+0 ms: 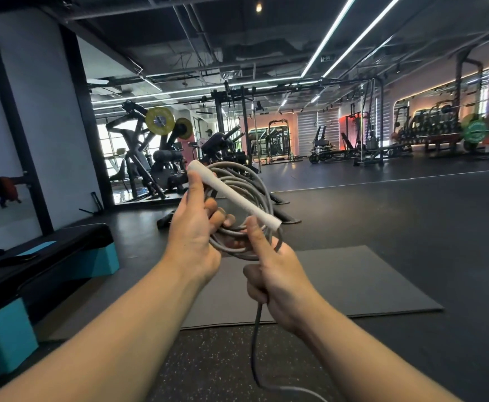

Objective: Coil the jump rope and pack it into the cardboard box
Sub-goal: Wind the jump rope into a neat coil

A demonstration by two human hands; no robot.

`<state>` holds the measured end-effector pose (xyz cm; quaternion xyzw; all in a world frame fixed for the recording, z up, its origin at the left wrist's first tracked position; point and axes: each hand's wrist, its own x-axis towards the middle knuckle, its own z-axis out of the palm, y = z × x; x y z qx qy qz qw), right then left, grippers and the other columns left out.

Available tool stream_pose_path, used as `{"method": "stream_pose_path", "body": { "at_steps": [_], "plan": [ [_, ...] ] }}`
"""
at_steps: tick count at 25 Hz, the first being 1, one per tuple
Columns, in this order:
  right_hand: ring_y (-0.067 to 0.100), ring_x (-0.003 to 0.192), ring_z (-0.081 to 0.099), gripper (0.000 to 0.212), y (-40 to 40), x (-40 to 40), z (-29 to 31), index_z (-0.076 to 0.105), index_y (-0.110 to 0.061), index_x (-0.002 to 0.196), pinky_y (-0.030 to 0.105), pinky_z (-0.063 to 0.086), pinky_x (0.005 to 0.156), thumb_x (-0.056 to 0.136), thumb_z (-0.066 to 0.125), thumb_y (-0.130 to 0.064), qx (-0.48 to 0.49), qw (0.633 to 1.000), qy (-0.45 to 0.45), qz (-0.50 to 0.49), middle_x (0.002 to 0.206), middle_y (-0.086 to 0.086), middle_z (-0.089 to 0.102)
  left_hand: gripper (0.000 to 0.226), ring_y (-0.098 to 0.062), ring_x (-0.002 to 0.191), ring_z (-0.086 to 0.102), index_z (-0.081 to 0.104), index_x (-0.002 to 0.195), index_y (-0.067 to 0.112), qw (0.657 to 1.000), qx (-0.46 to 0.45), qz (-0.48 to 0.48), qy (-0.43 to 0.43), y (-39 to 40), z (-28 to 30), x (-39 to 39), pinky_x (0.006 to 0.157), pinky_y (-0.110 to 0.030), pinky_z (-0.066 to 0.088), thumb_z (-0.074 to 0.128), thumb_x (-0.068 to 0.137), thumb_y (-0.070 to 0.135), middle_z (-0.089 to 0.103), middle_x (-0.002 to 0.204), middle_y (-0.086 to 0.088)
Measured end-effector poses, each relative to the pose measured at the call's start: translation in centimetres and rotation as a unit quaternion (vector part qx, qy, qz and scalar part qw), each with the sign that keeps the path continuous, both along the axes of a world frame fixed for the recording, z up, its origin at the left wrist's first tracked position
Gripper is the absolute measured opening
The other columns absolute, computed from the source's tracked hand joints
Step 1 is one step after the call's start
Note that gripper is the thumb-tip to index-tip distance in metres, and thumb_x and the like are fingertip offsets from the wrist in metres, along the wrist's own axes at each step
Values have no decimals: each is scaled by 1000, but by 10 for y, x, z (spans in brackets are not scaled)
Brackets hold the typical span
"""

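Note:
A grey jump rope (246,181) is wound into several loops in front of me at chest height. Its white handle (231,195) lies slanted across the coil. My left hand (192,230) is closed around the coil, thumb pressed on the handle's upper end. My right hand (278,274) grips the free length of rope just below the coil, thumb up against the loops. The loose tail (256,343) hangs from my right fist and trails onto the floor at the bottom edge. No cardboard box is in view.
A dark exercise mat (353,282) lies on the floor under my hands. A black and teal aerobic step (48,274) stands at the left with a white object on it. Weight machines and racks (156,158) fill the gym behind.

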<state>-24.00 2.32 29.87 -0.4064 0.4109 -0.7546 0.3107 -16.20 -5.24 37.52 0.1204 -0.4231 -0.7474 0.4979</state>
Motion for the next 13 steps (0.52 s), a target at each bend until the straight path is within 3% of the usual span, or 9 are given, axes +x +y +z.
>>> {"method": "stream_pose_path", "body": {
  "at_steps": [2,3,5,7,9,13],
  "plan": [
    [4,34,19,63,-3,-2,2,66,-8,110,16,18,37,78,69,-62,-9,999,-39,-18,93,17,36,32,-10,47,26,60,105,19,1000,2,-6,16,5,-4,-2,57,-27,41,57,96,50,30,60,6],
    [4,34,20,61,-3,-4,3,66,-2,115,16,20,37,86,67,-56,0,999,-48,-24,88,18,38,31,-9,45,26,58,111,19,1000,1,-11,24,5,-6,-2,58,-27,42,54,99,47,32,61,6],
    [4,35,23,38,0,-8,7,71,-8,118,16,22,37,99,59,-38,21,998,-62,-17,70,10,41,32,-6,42,32,57,112,16,999,15,-8,28,2,-12,-1,55,-24,45,49,102,45,40,65,6],
    [5,36,23,24,5,-9,12,72,-15,100,16,21,36,103,53,-30,36,997,-63,5,57,-3,37,35,-9,48,45,58,101,13,999,46,-1,9,0,-19,-1,51,-25,52,48,102,47,47,70,2],
    [7,35,24,26,7,-11,15,59,-20,82,15,20,36,104,48,-28,58,997,-43,6,51,-4,35,35,-13,61,53,59,98,11,997,79,2,-23,4,-25,-2,51,-27,58,51,101,46,52,76,-1],
    [10,36,21,27,13,-19,19,48,-20,79,16,18,39,105,42,-25,102,994,27,-27,49,-3,29,33,-15,68,63,63,122,11,986,107,19,-130,4,-37,7,56,-31,59,60,99,34,62,94,-5]
  ]
}}
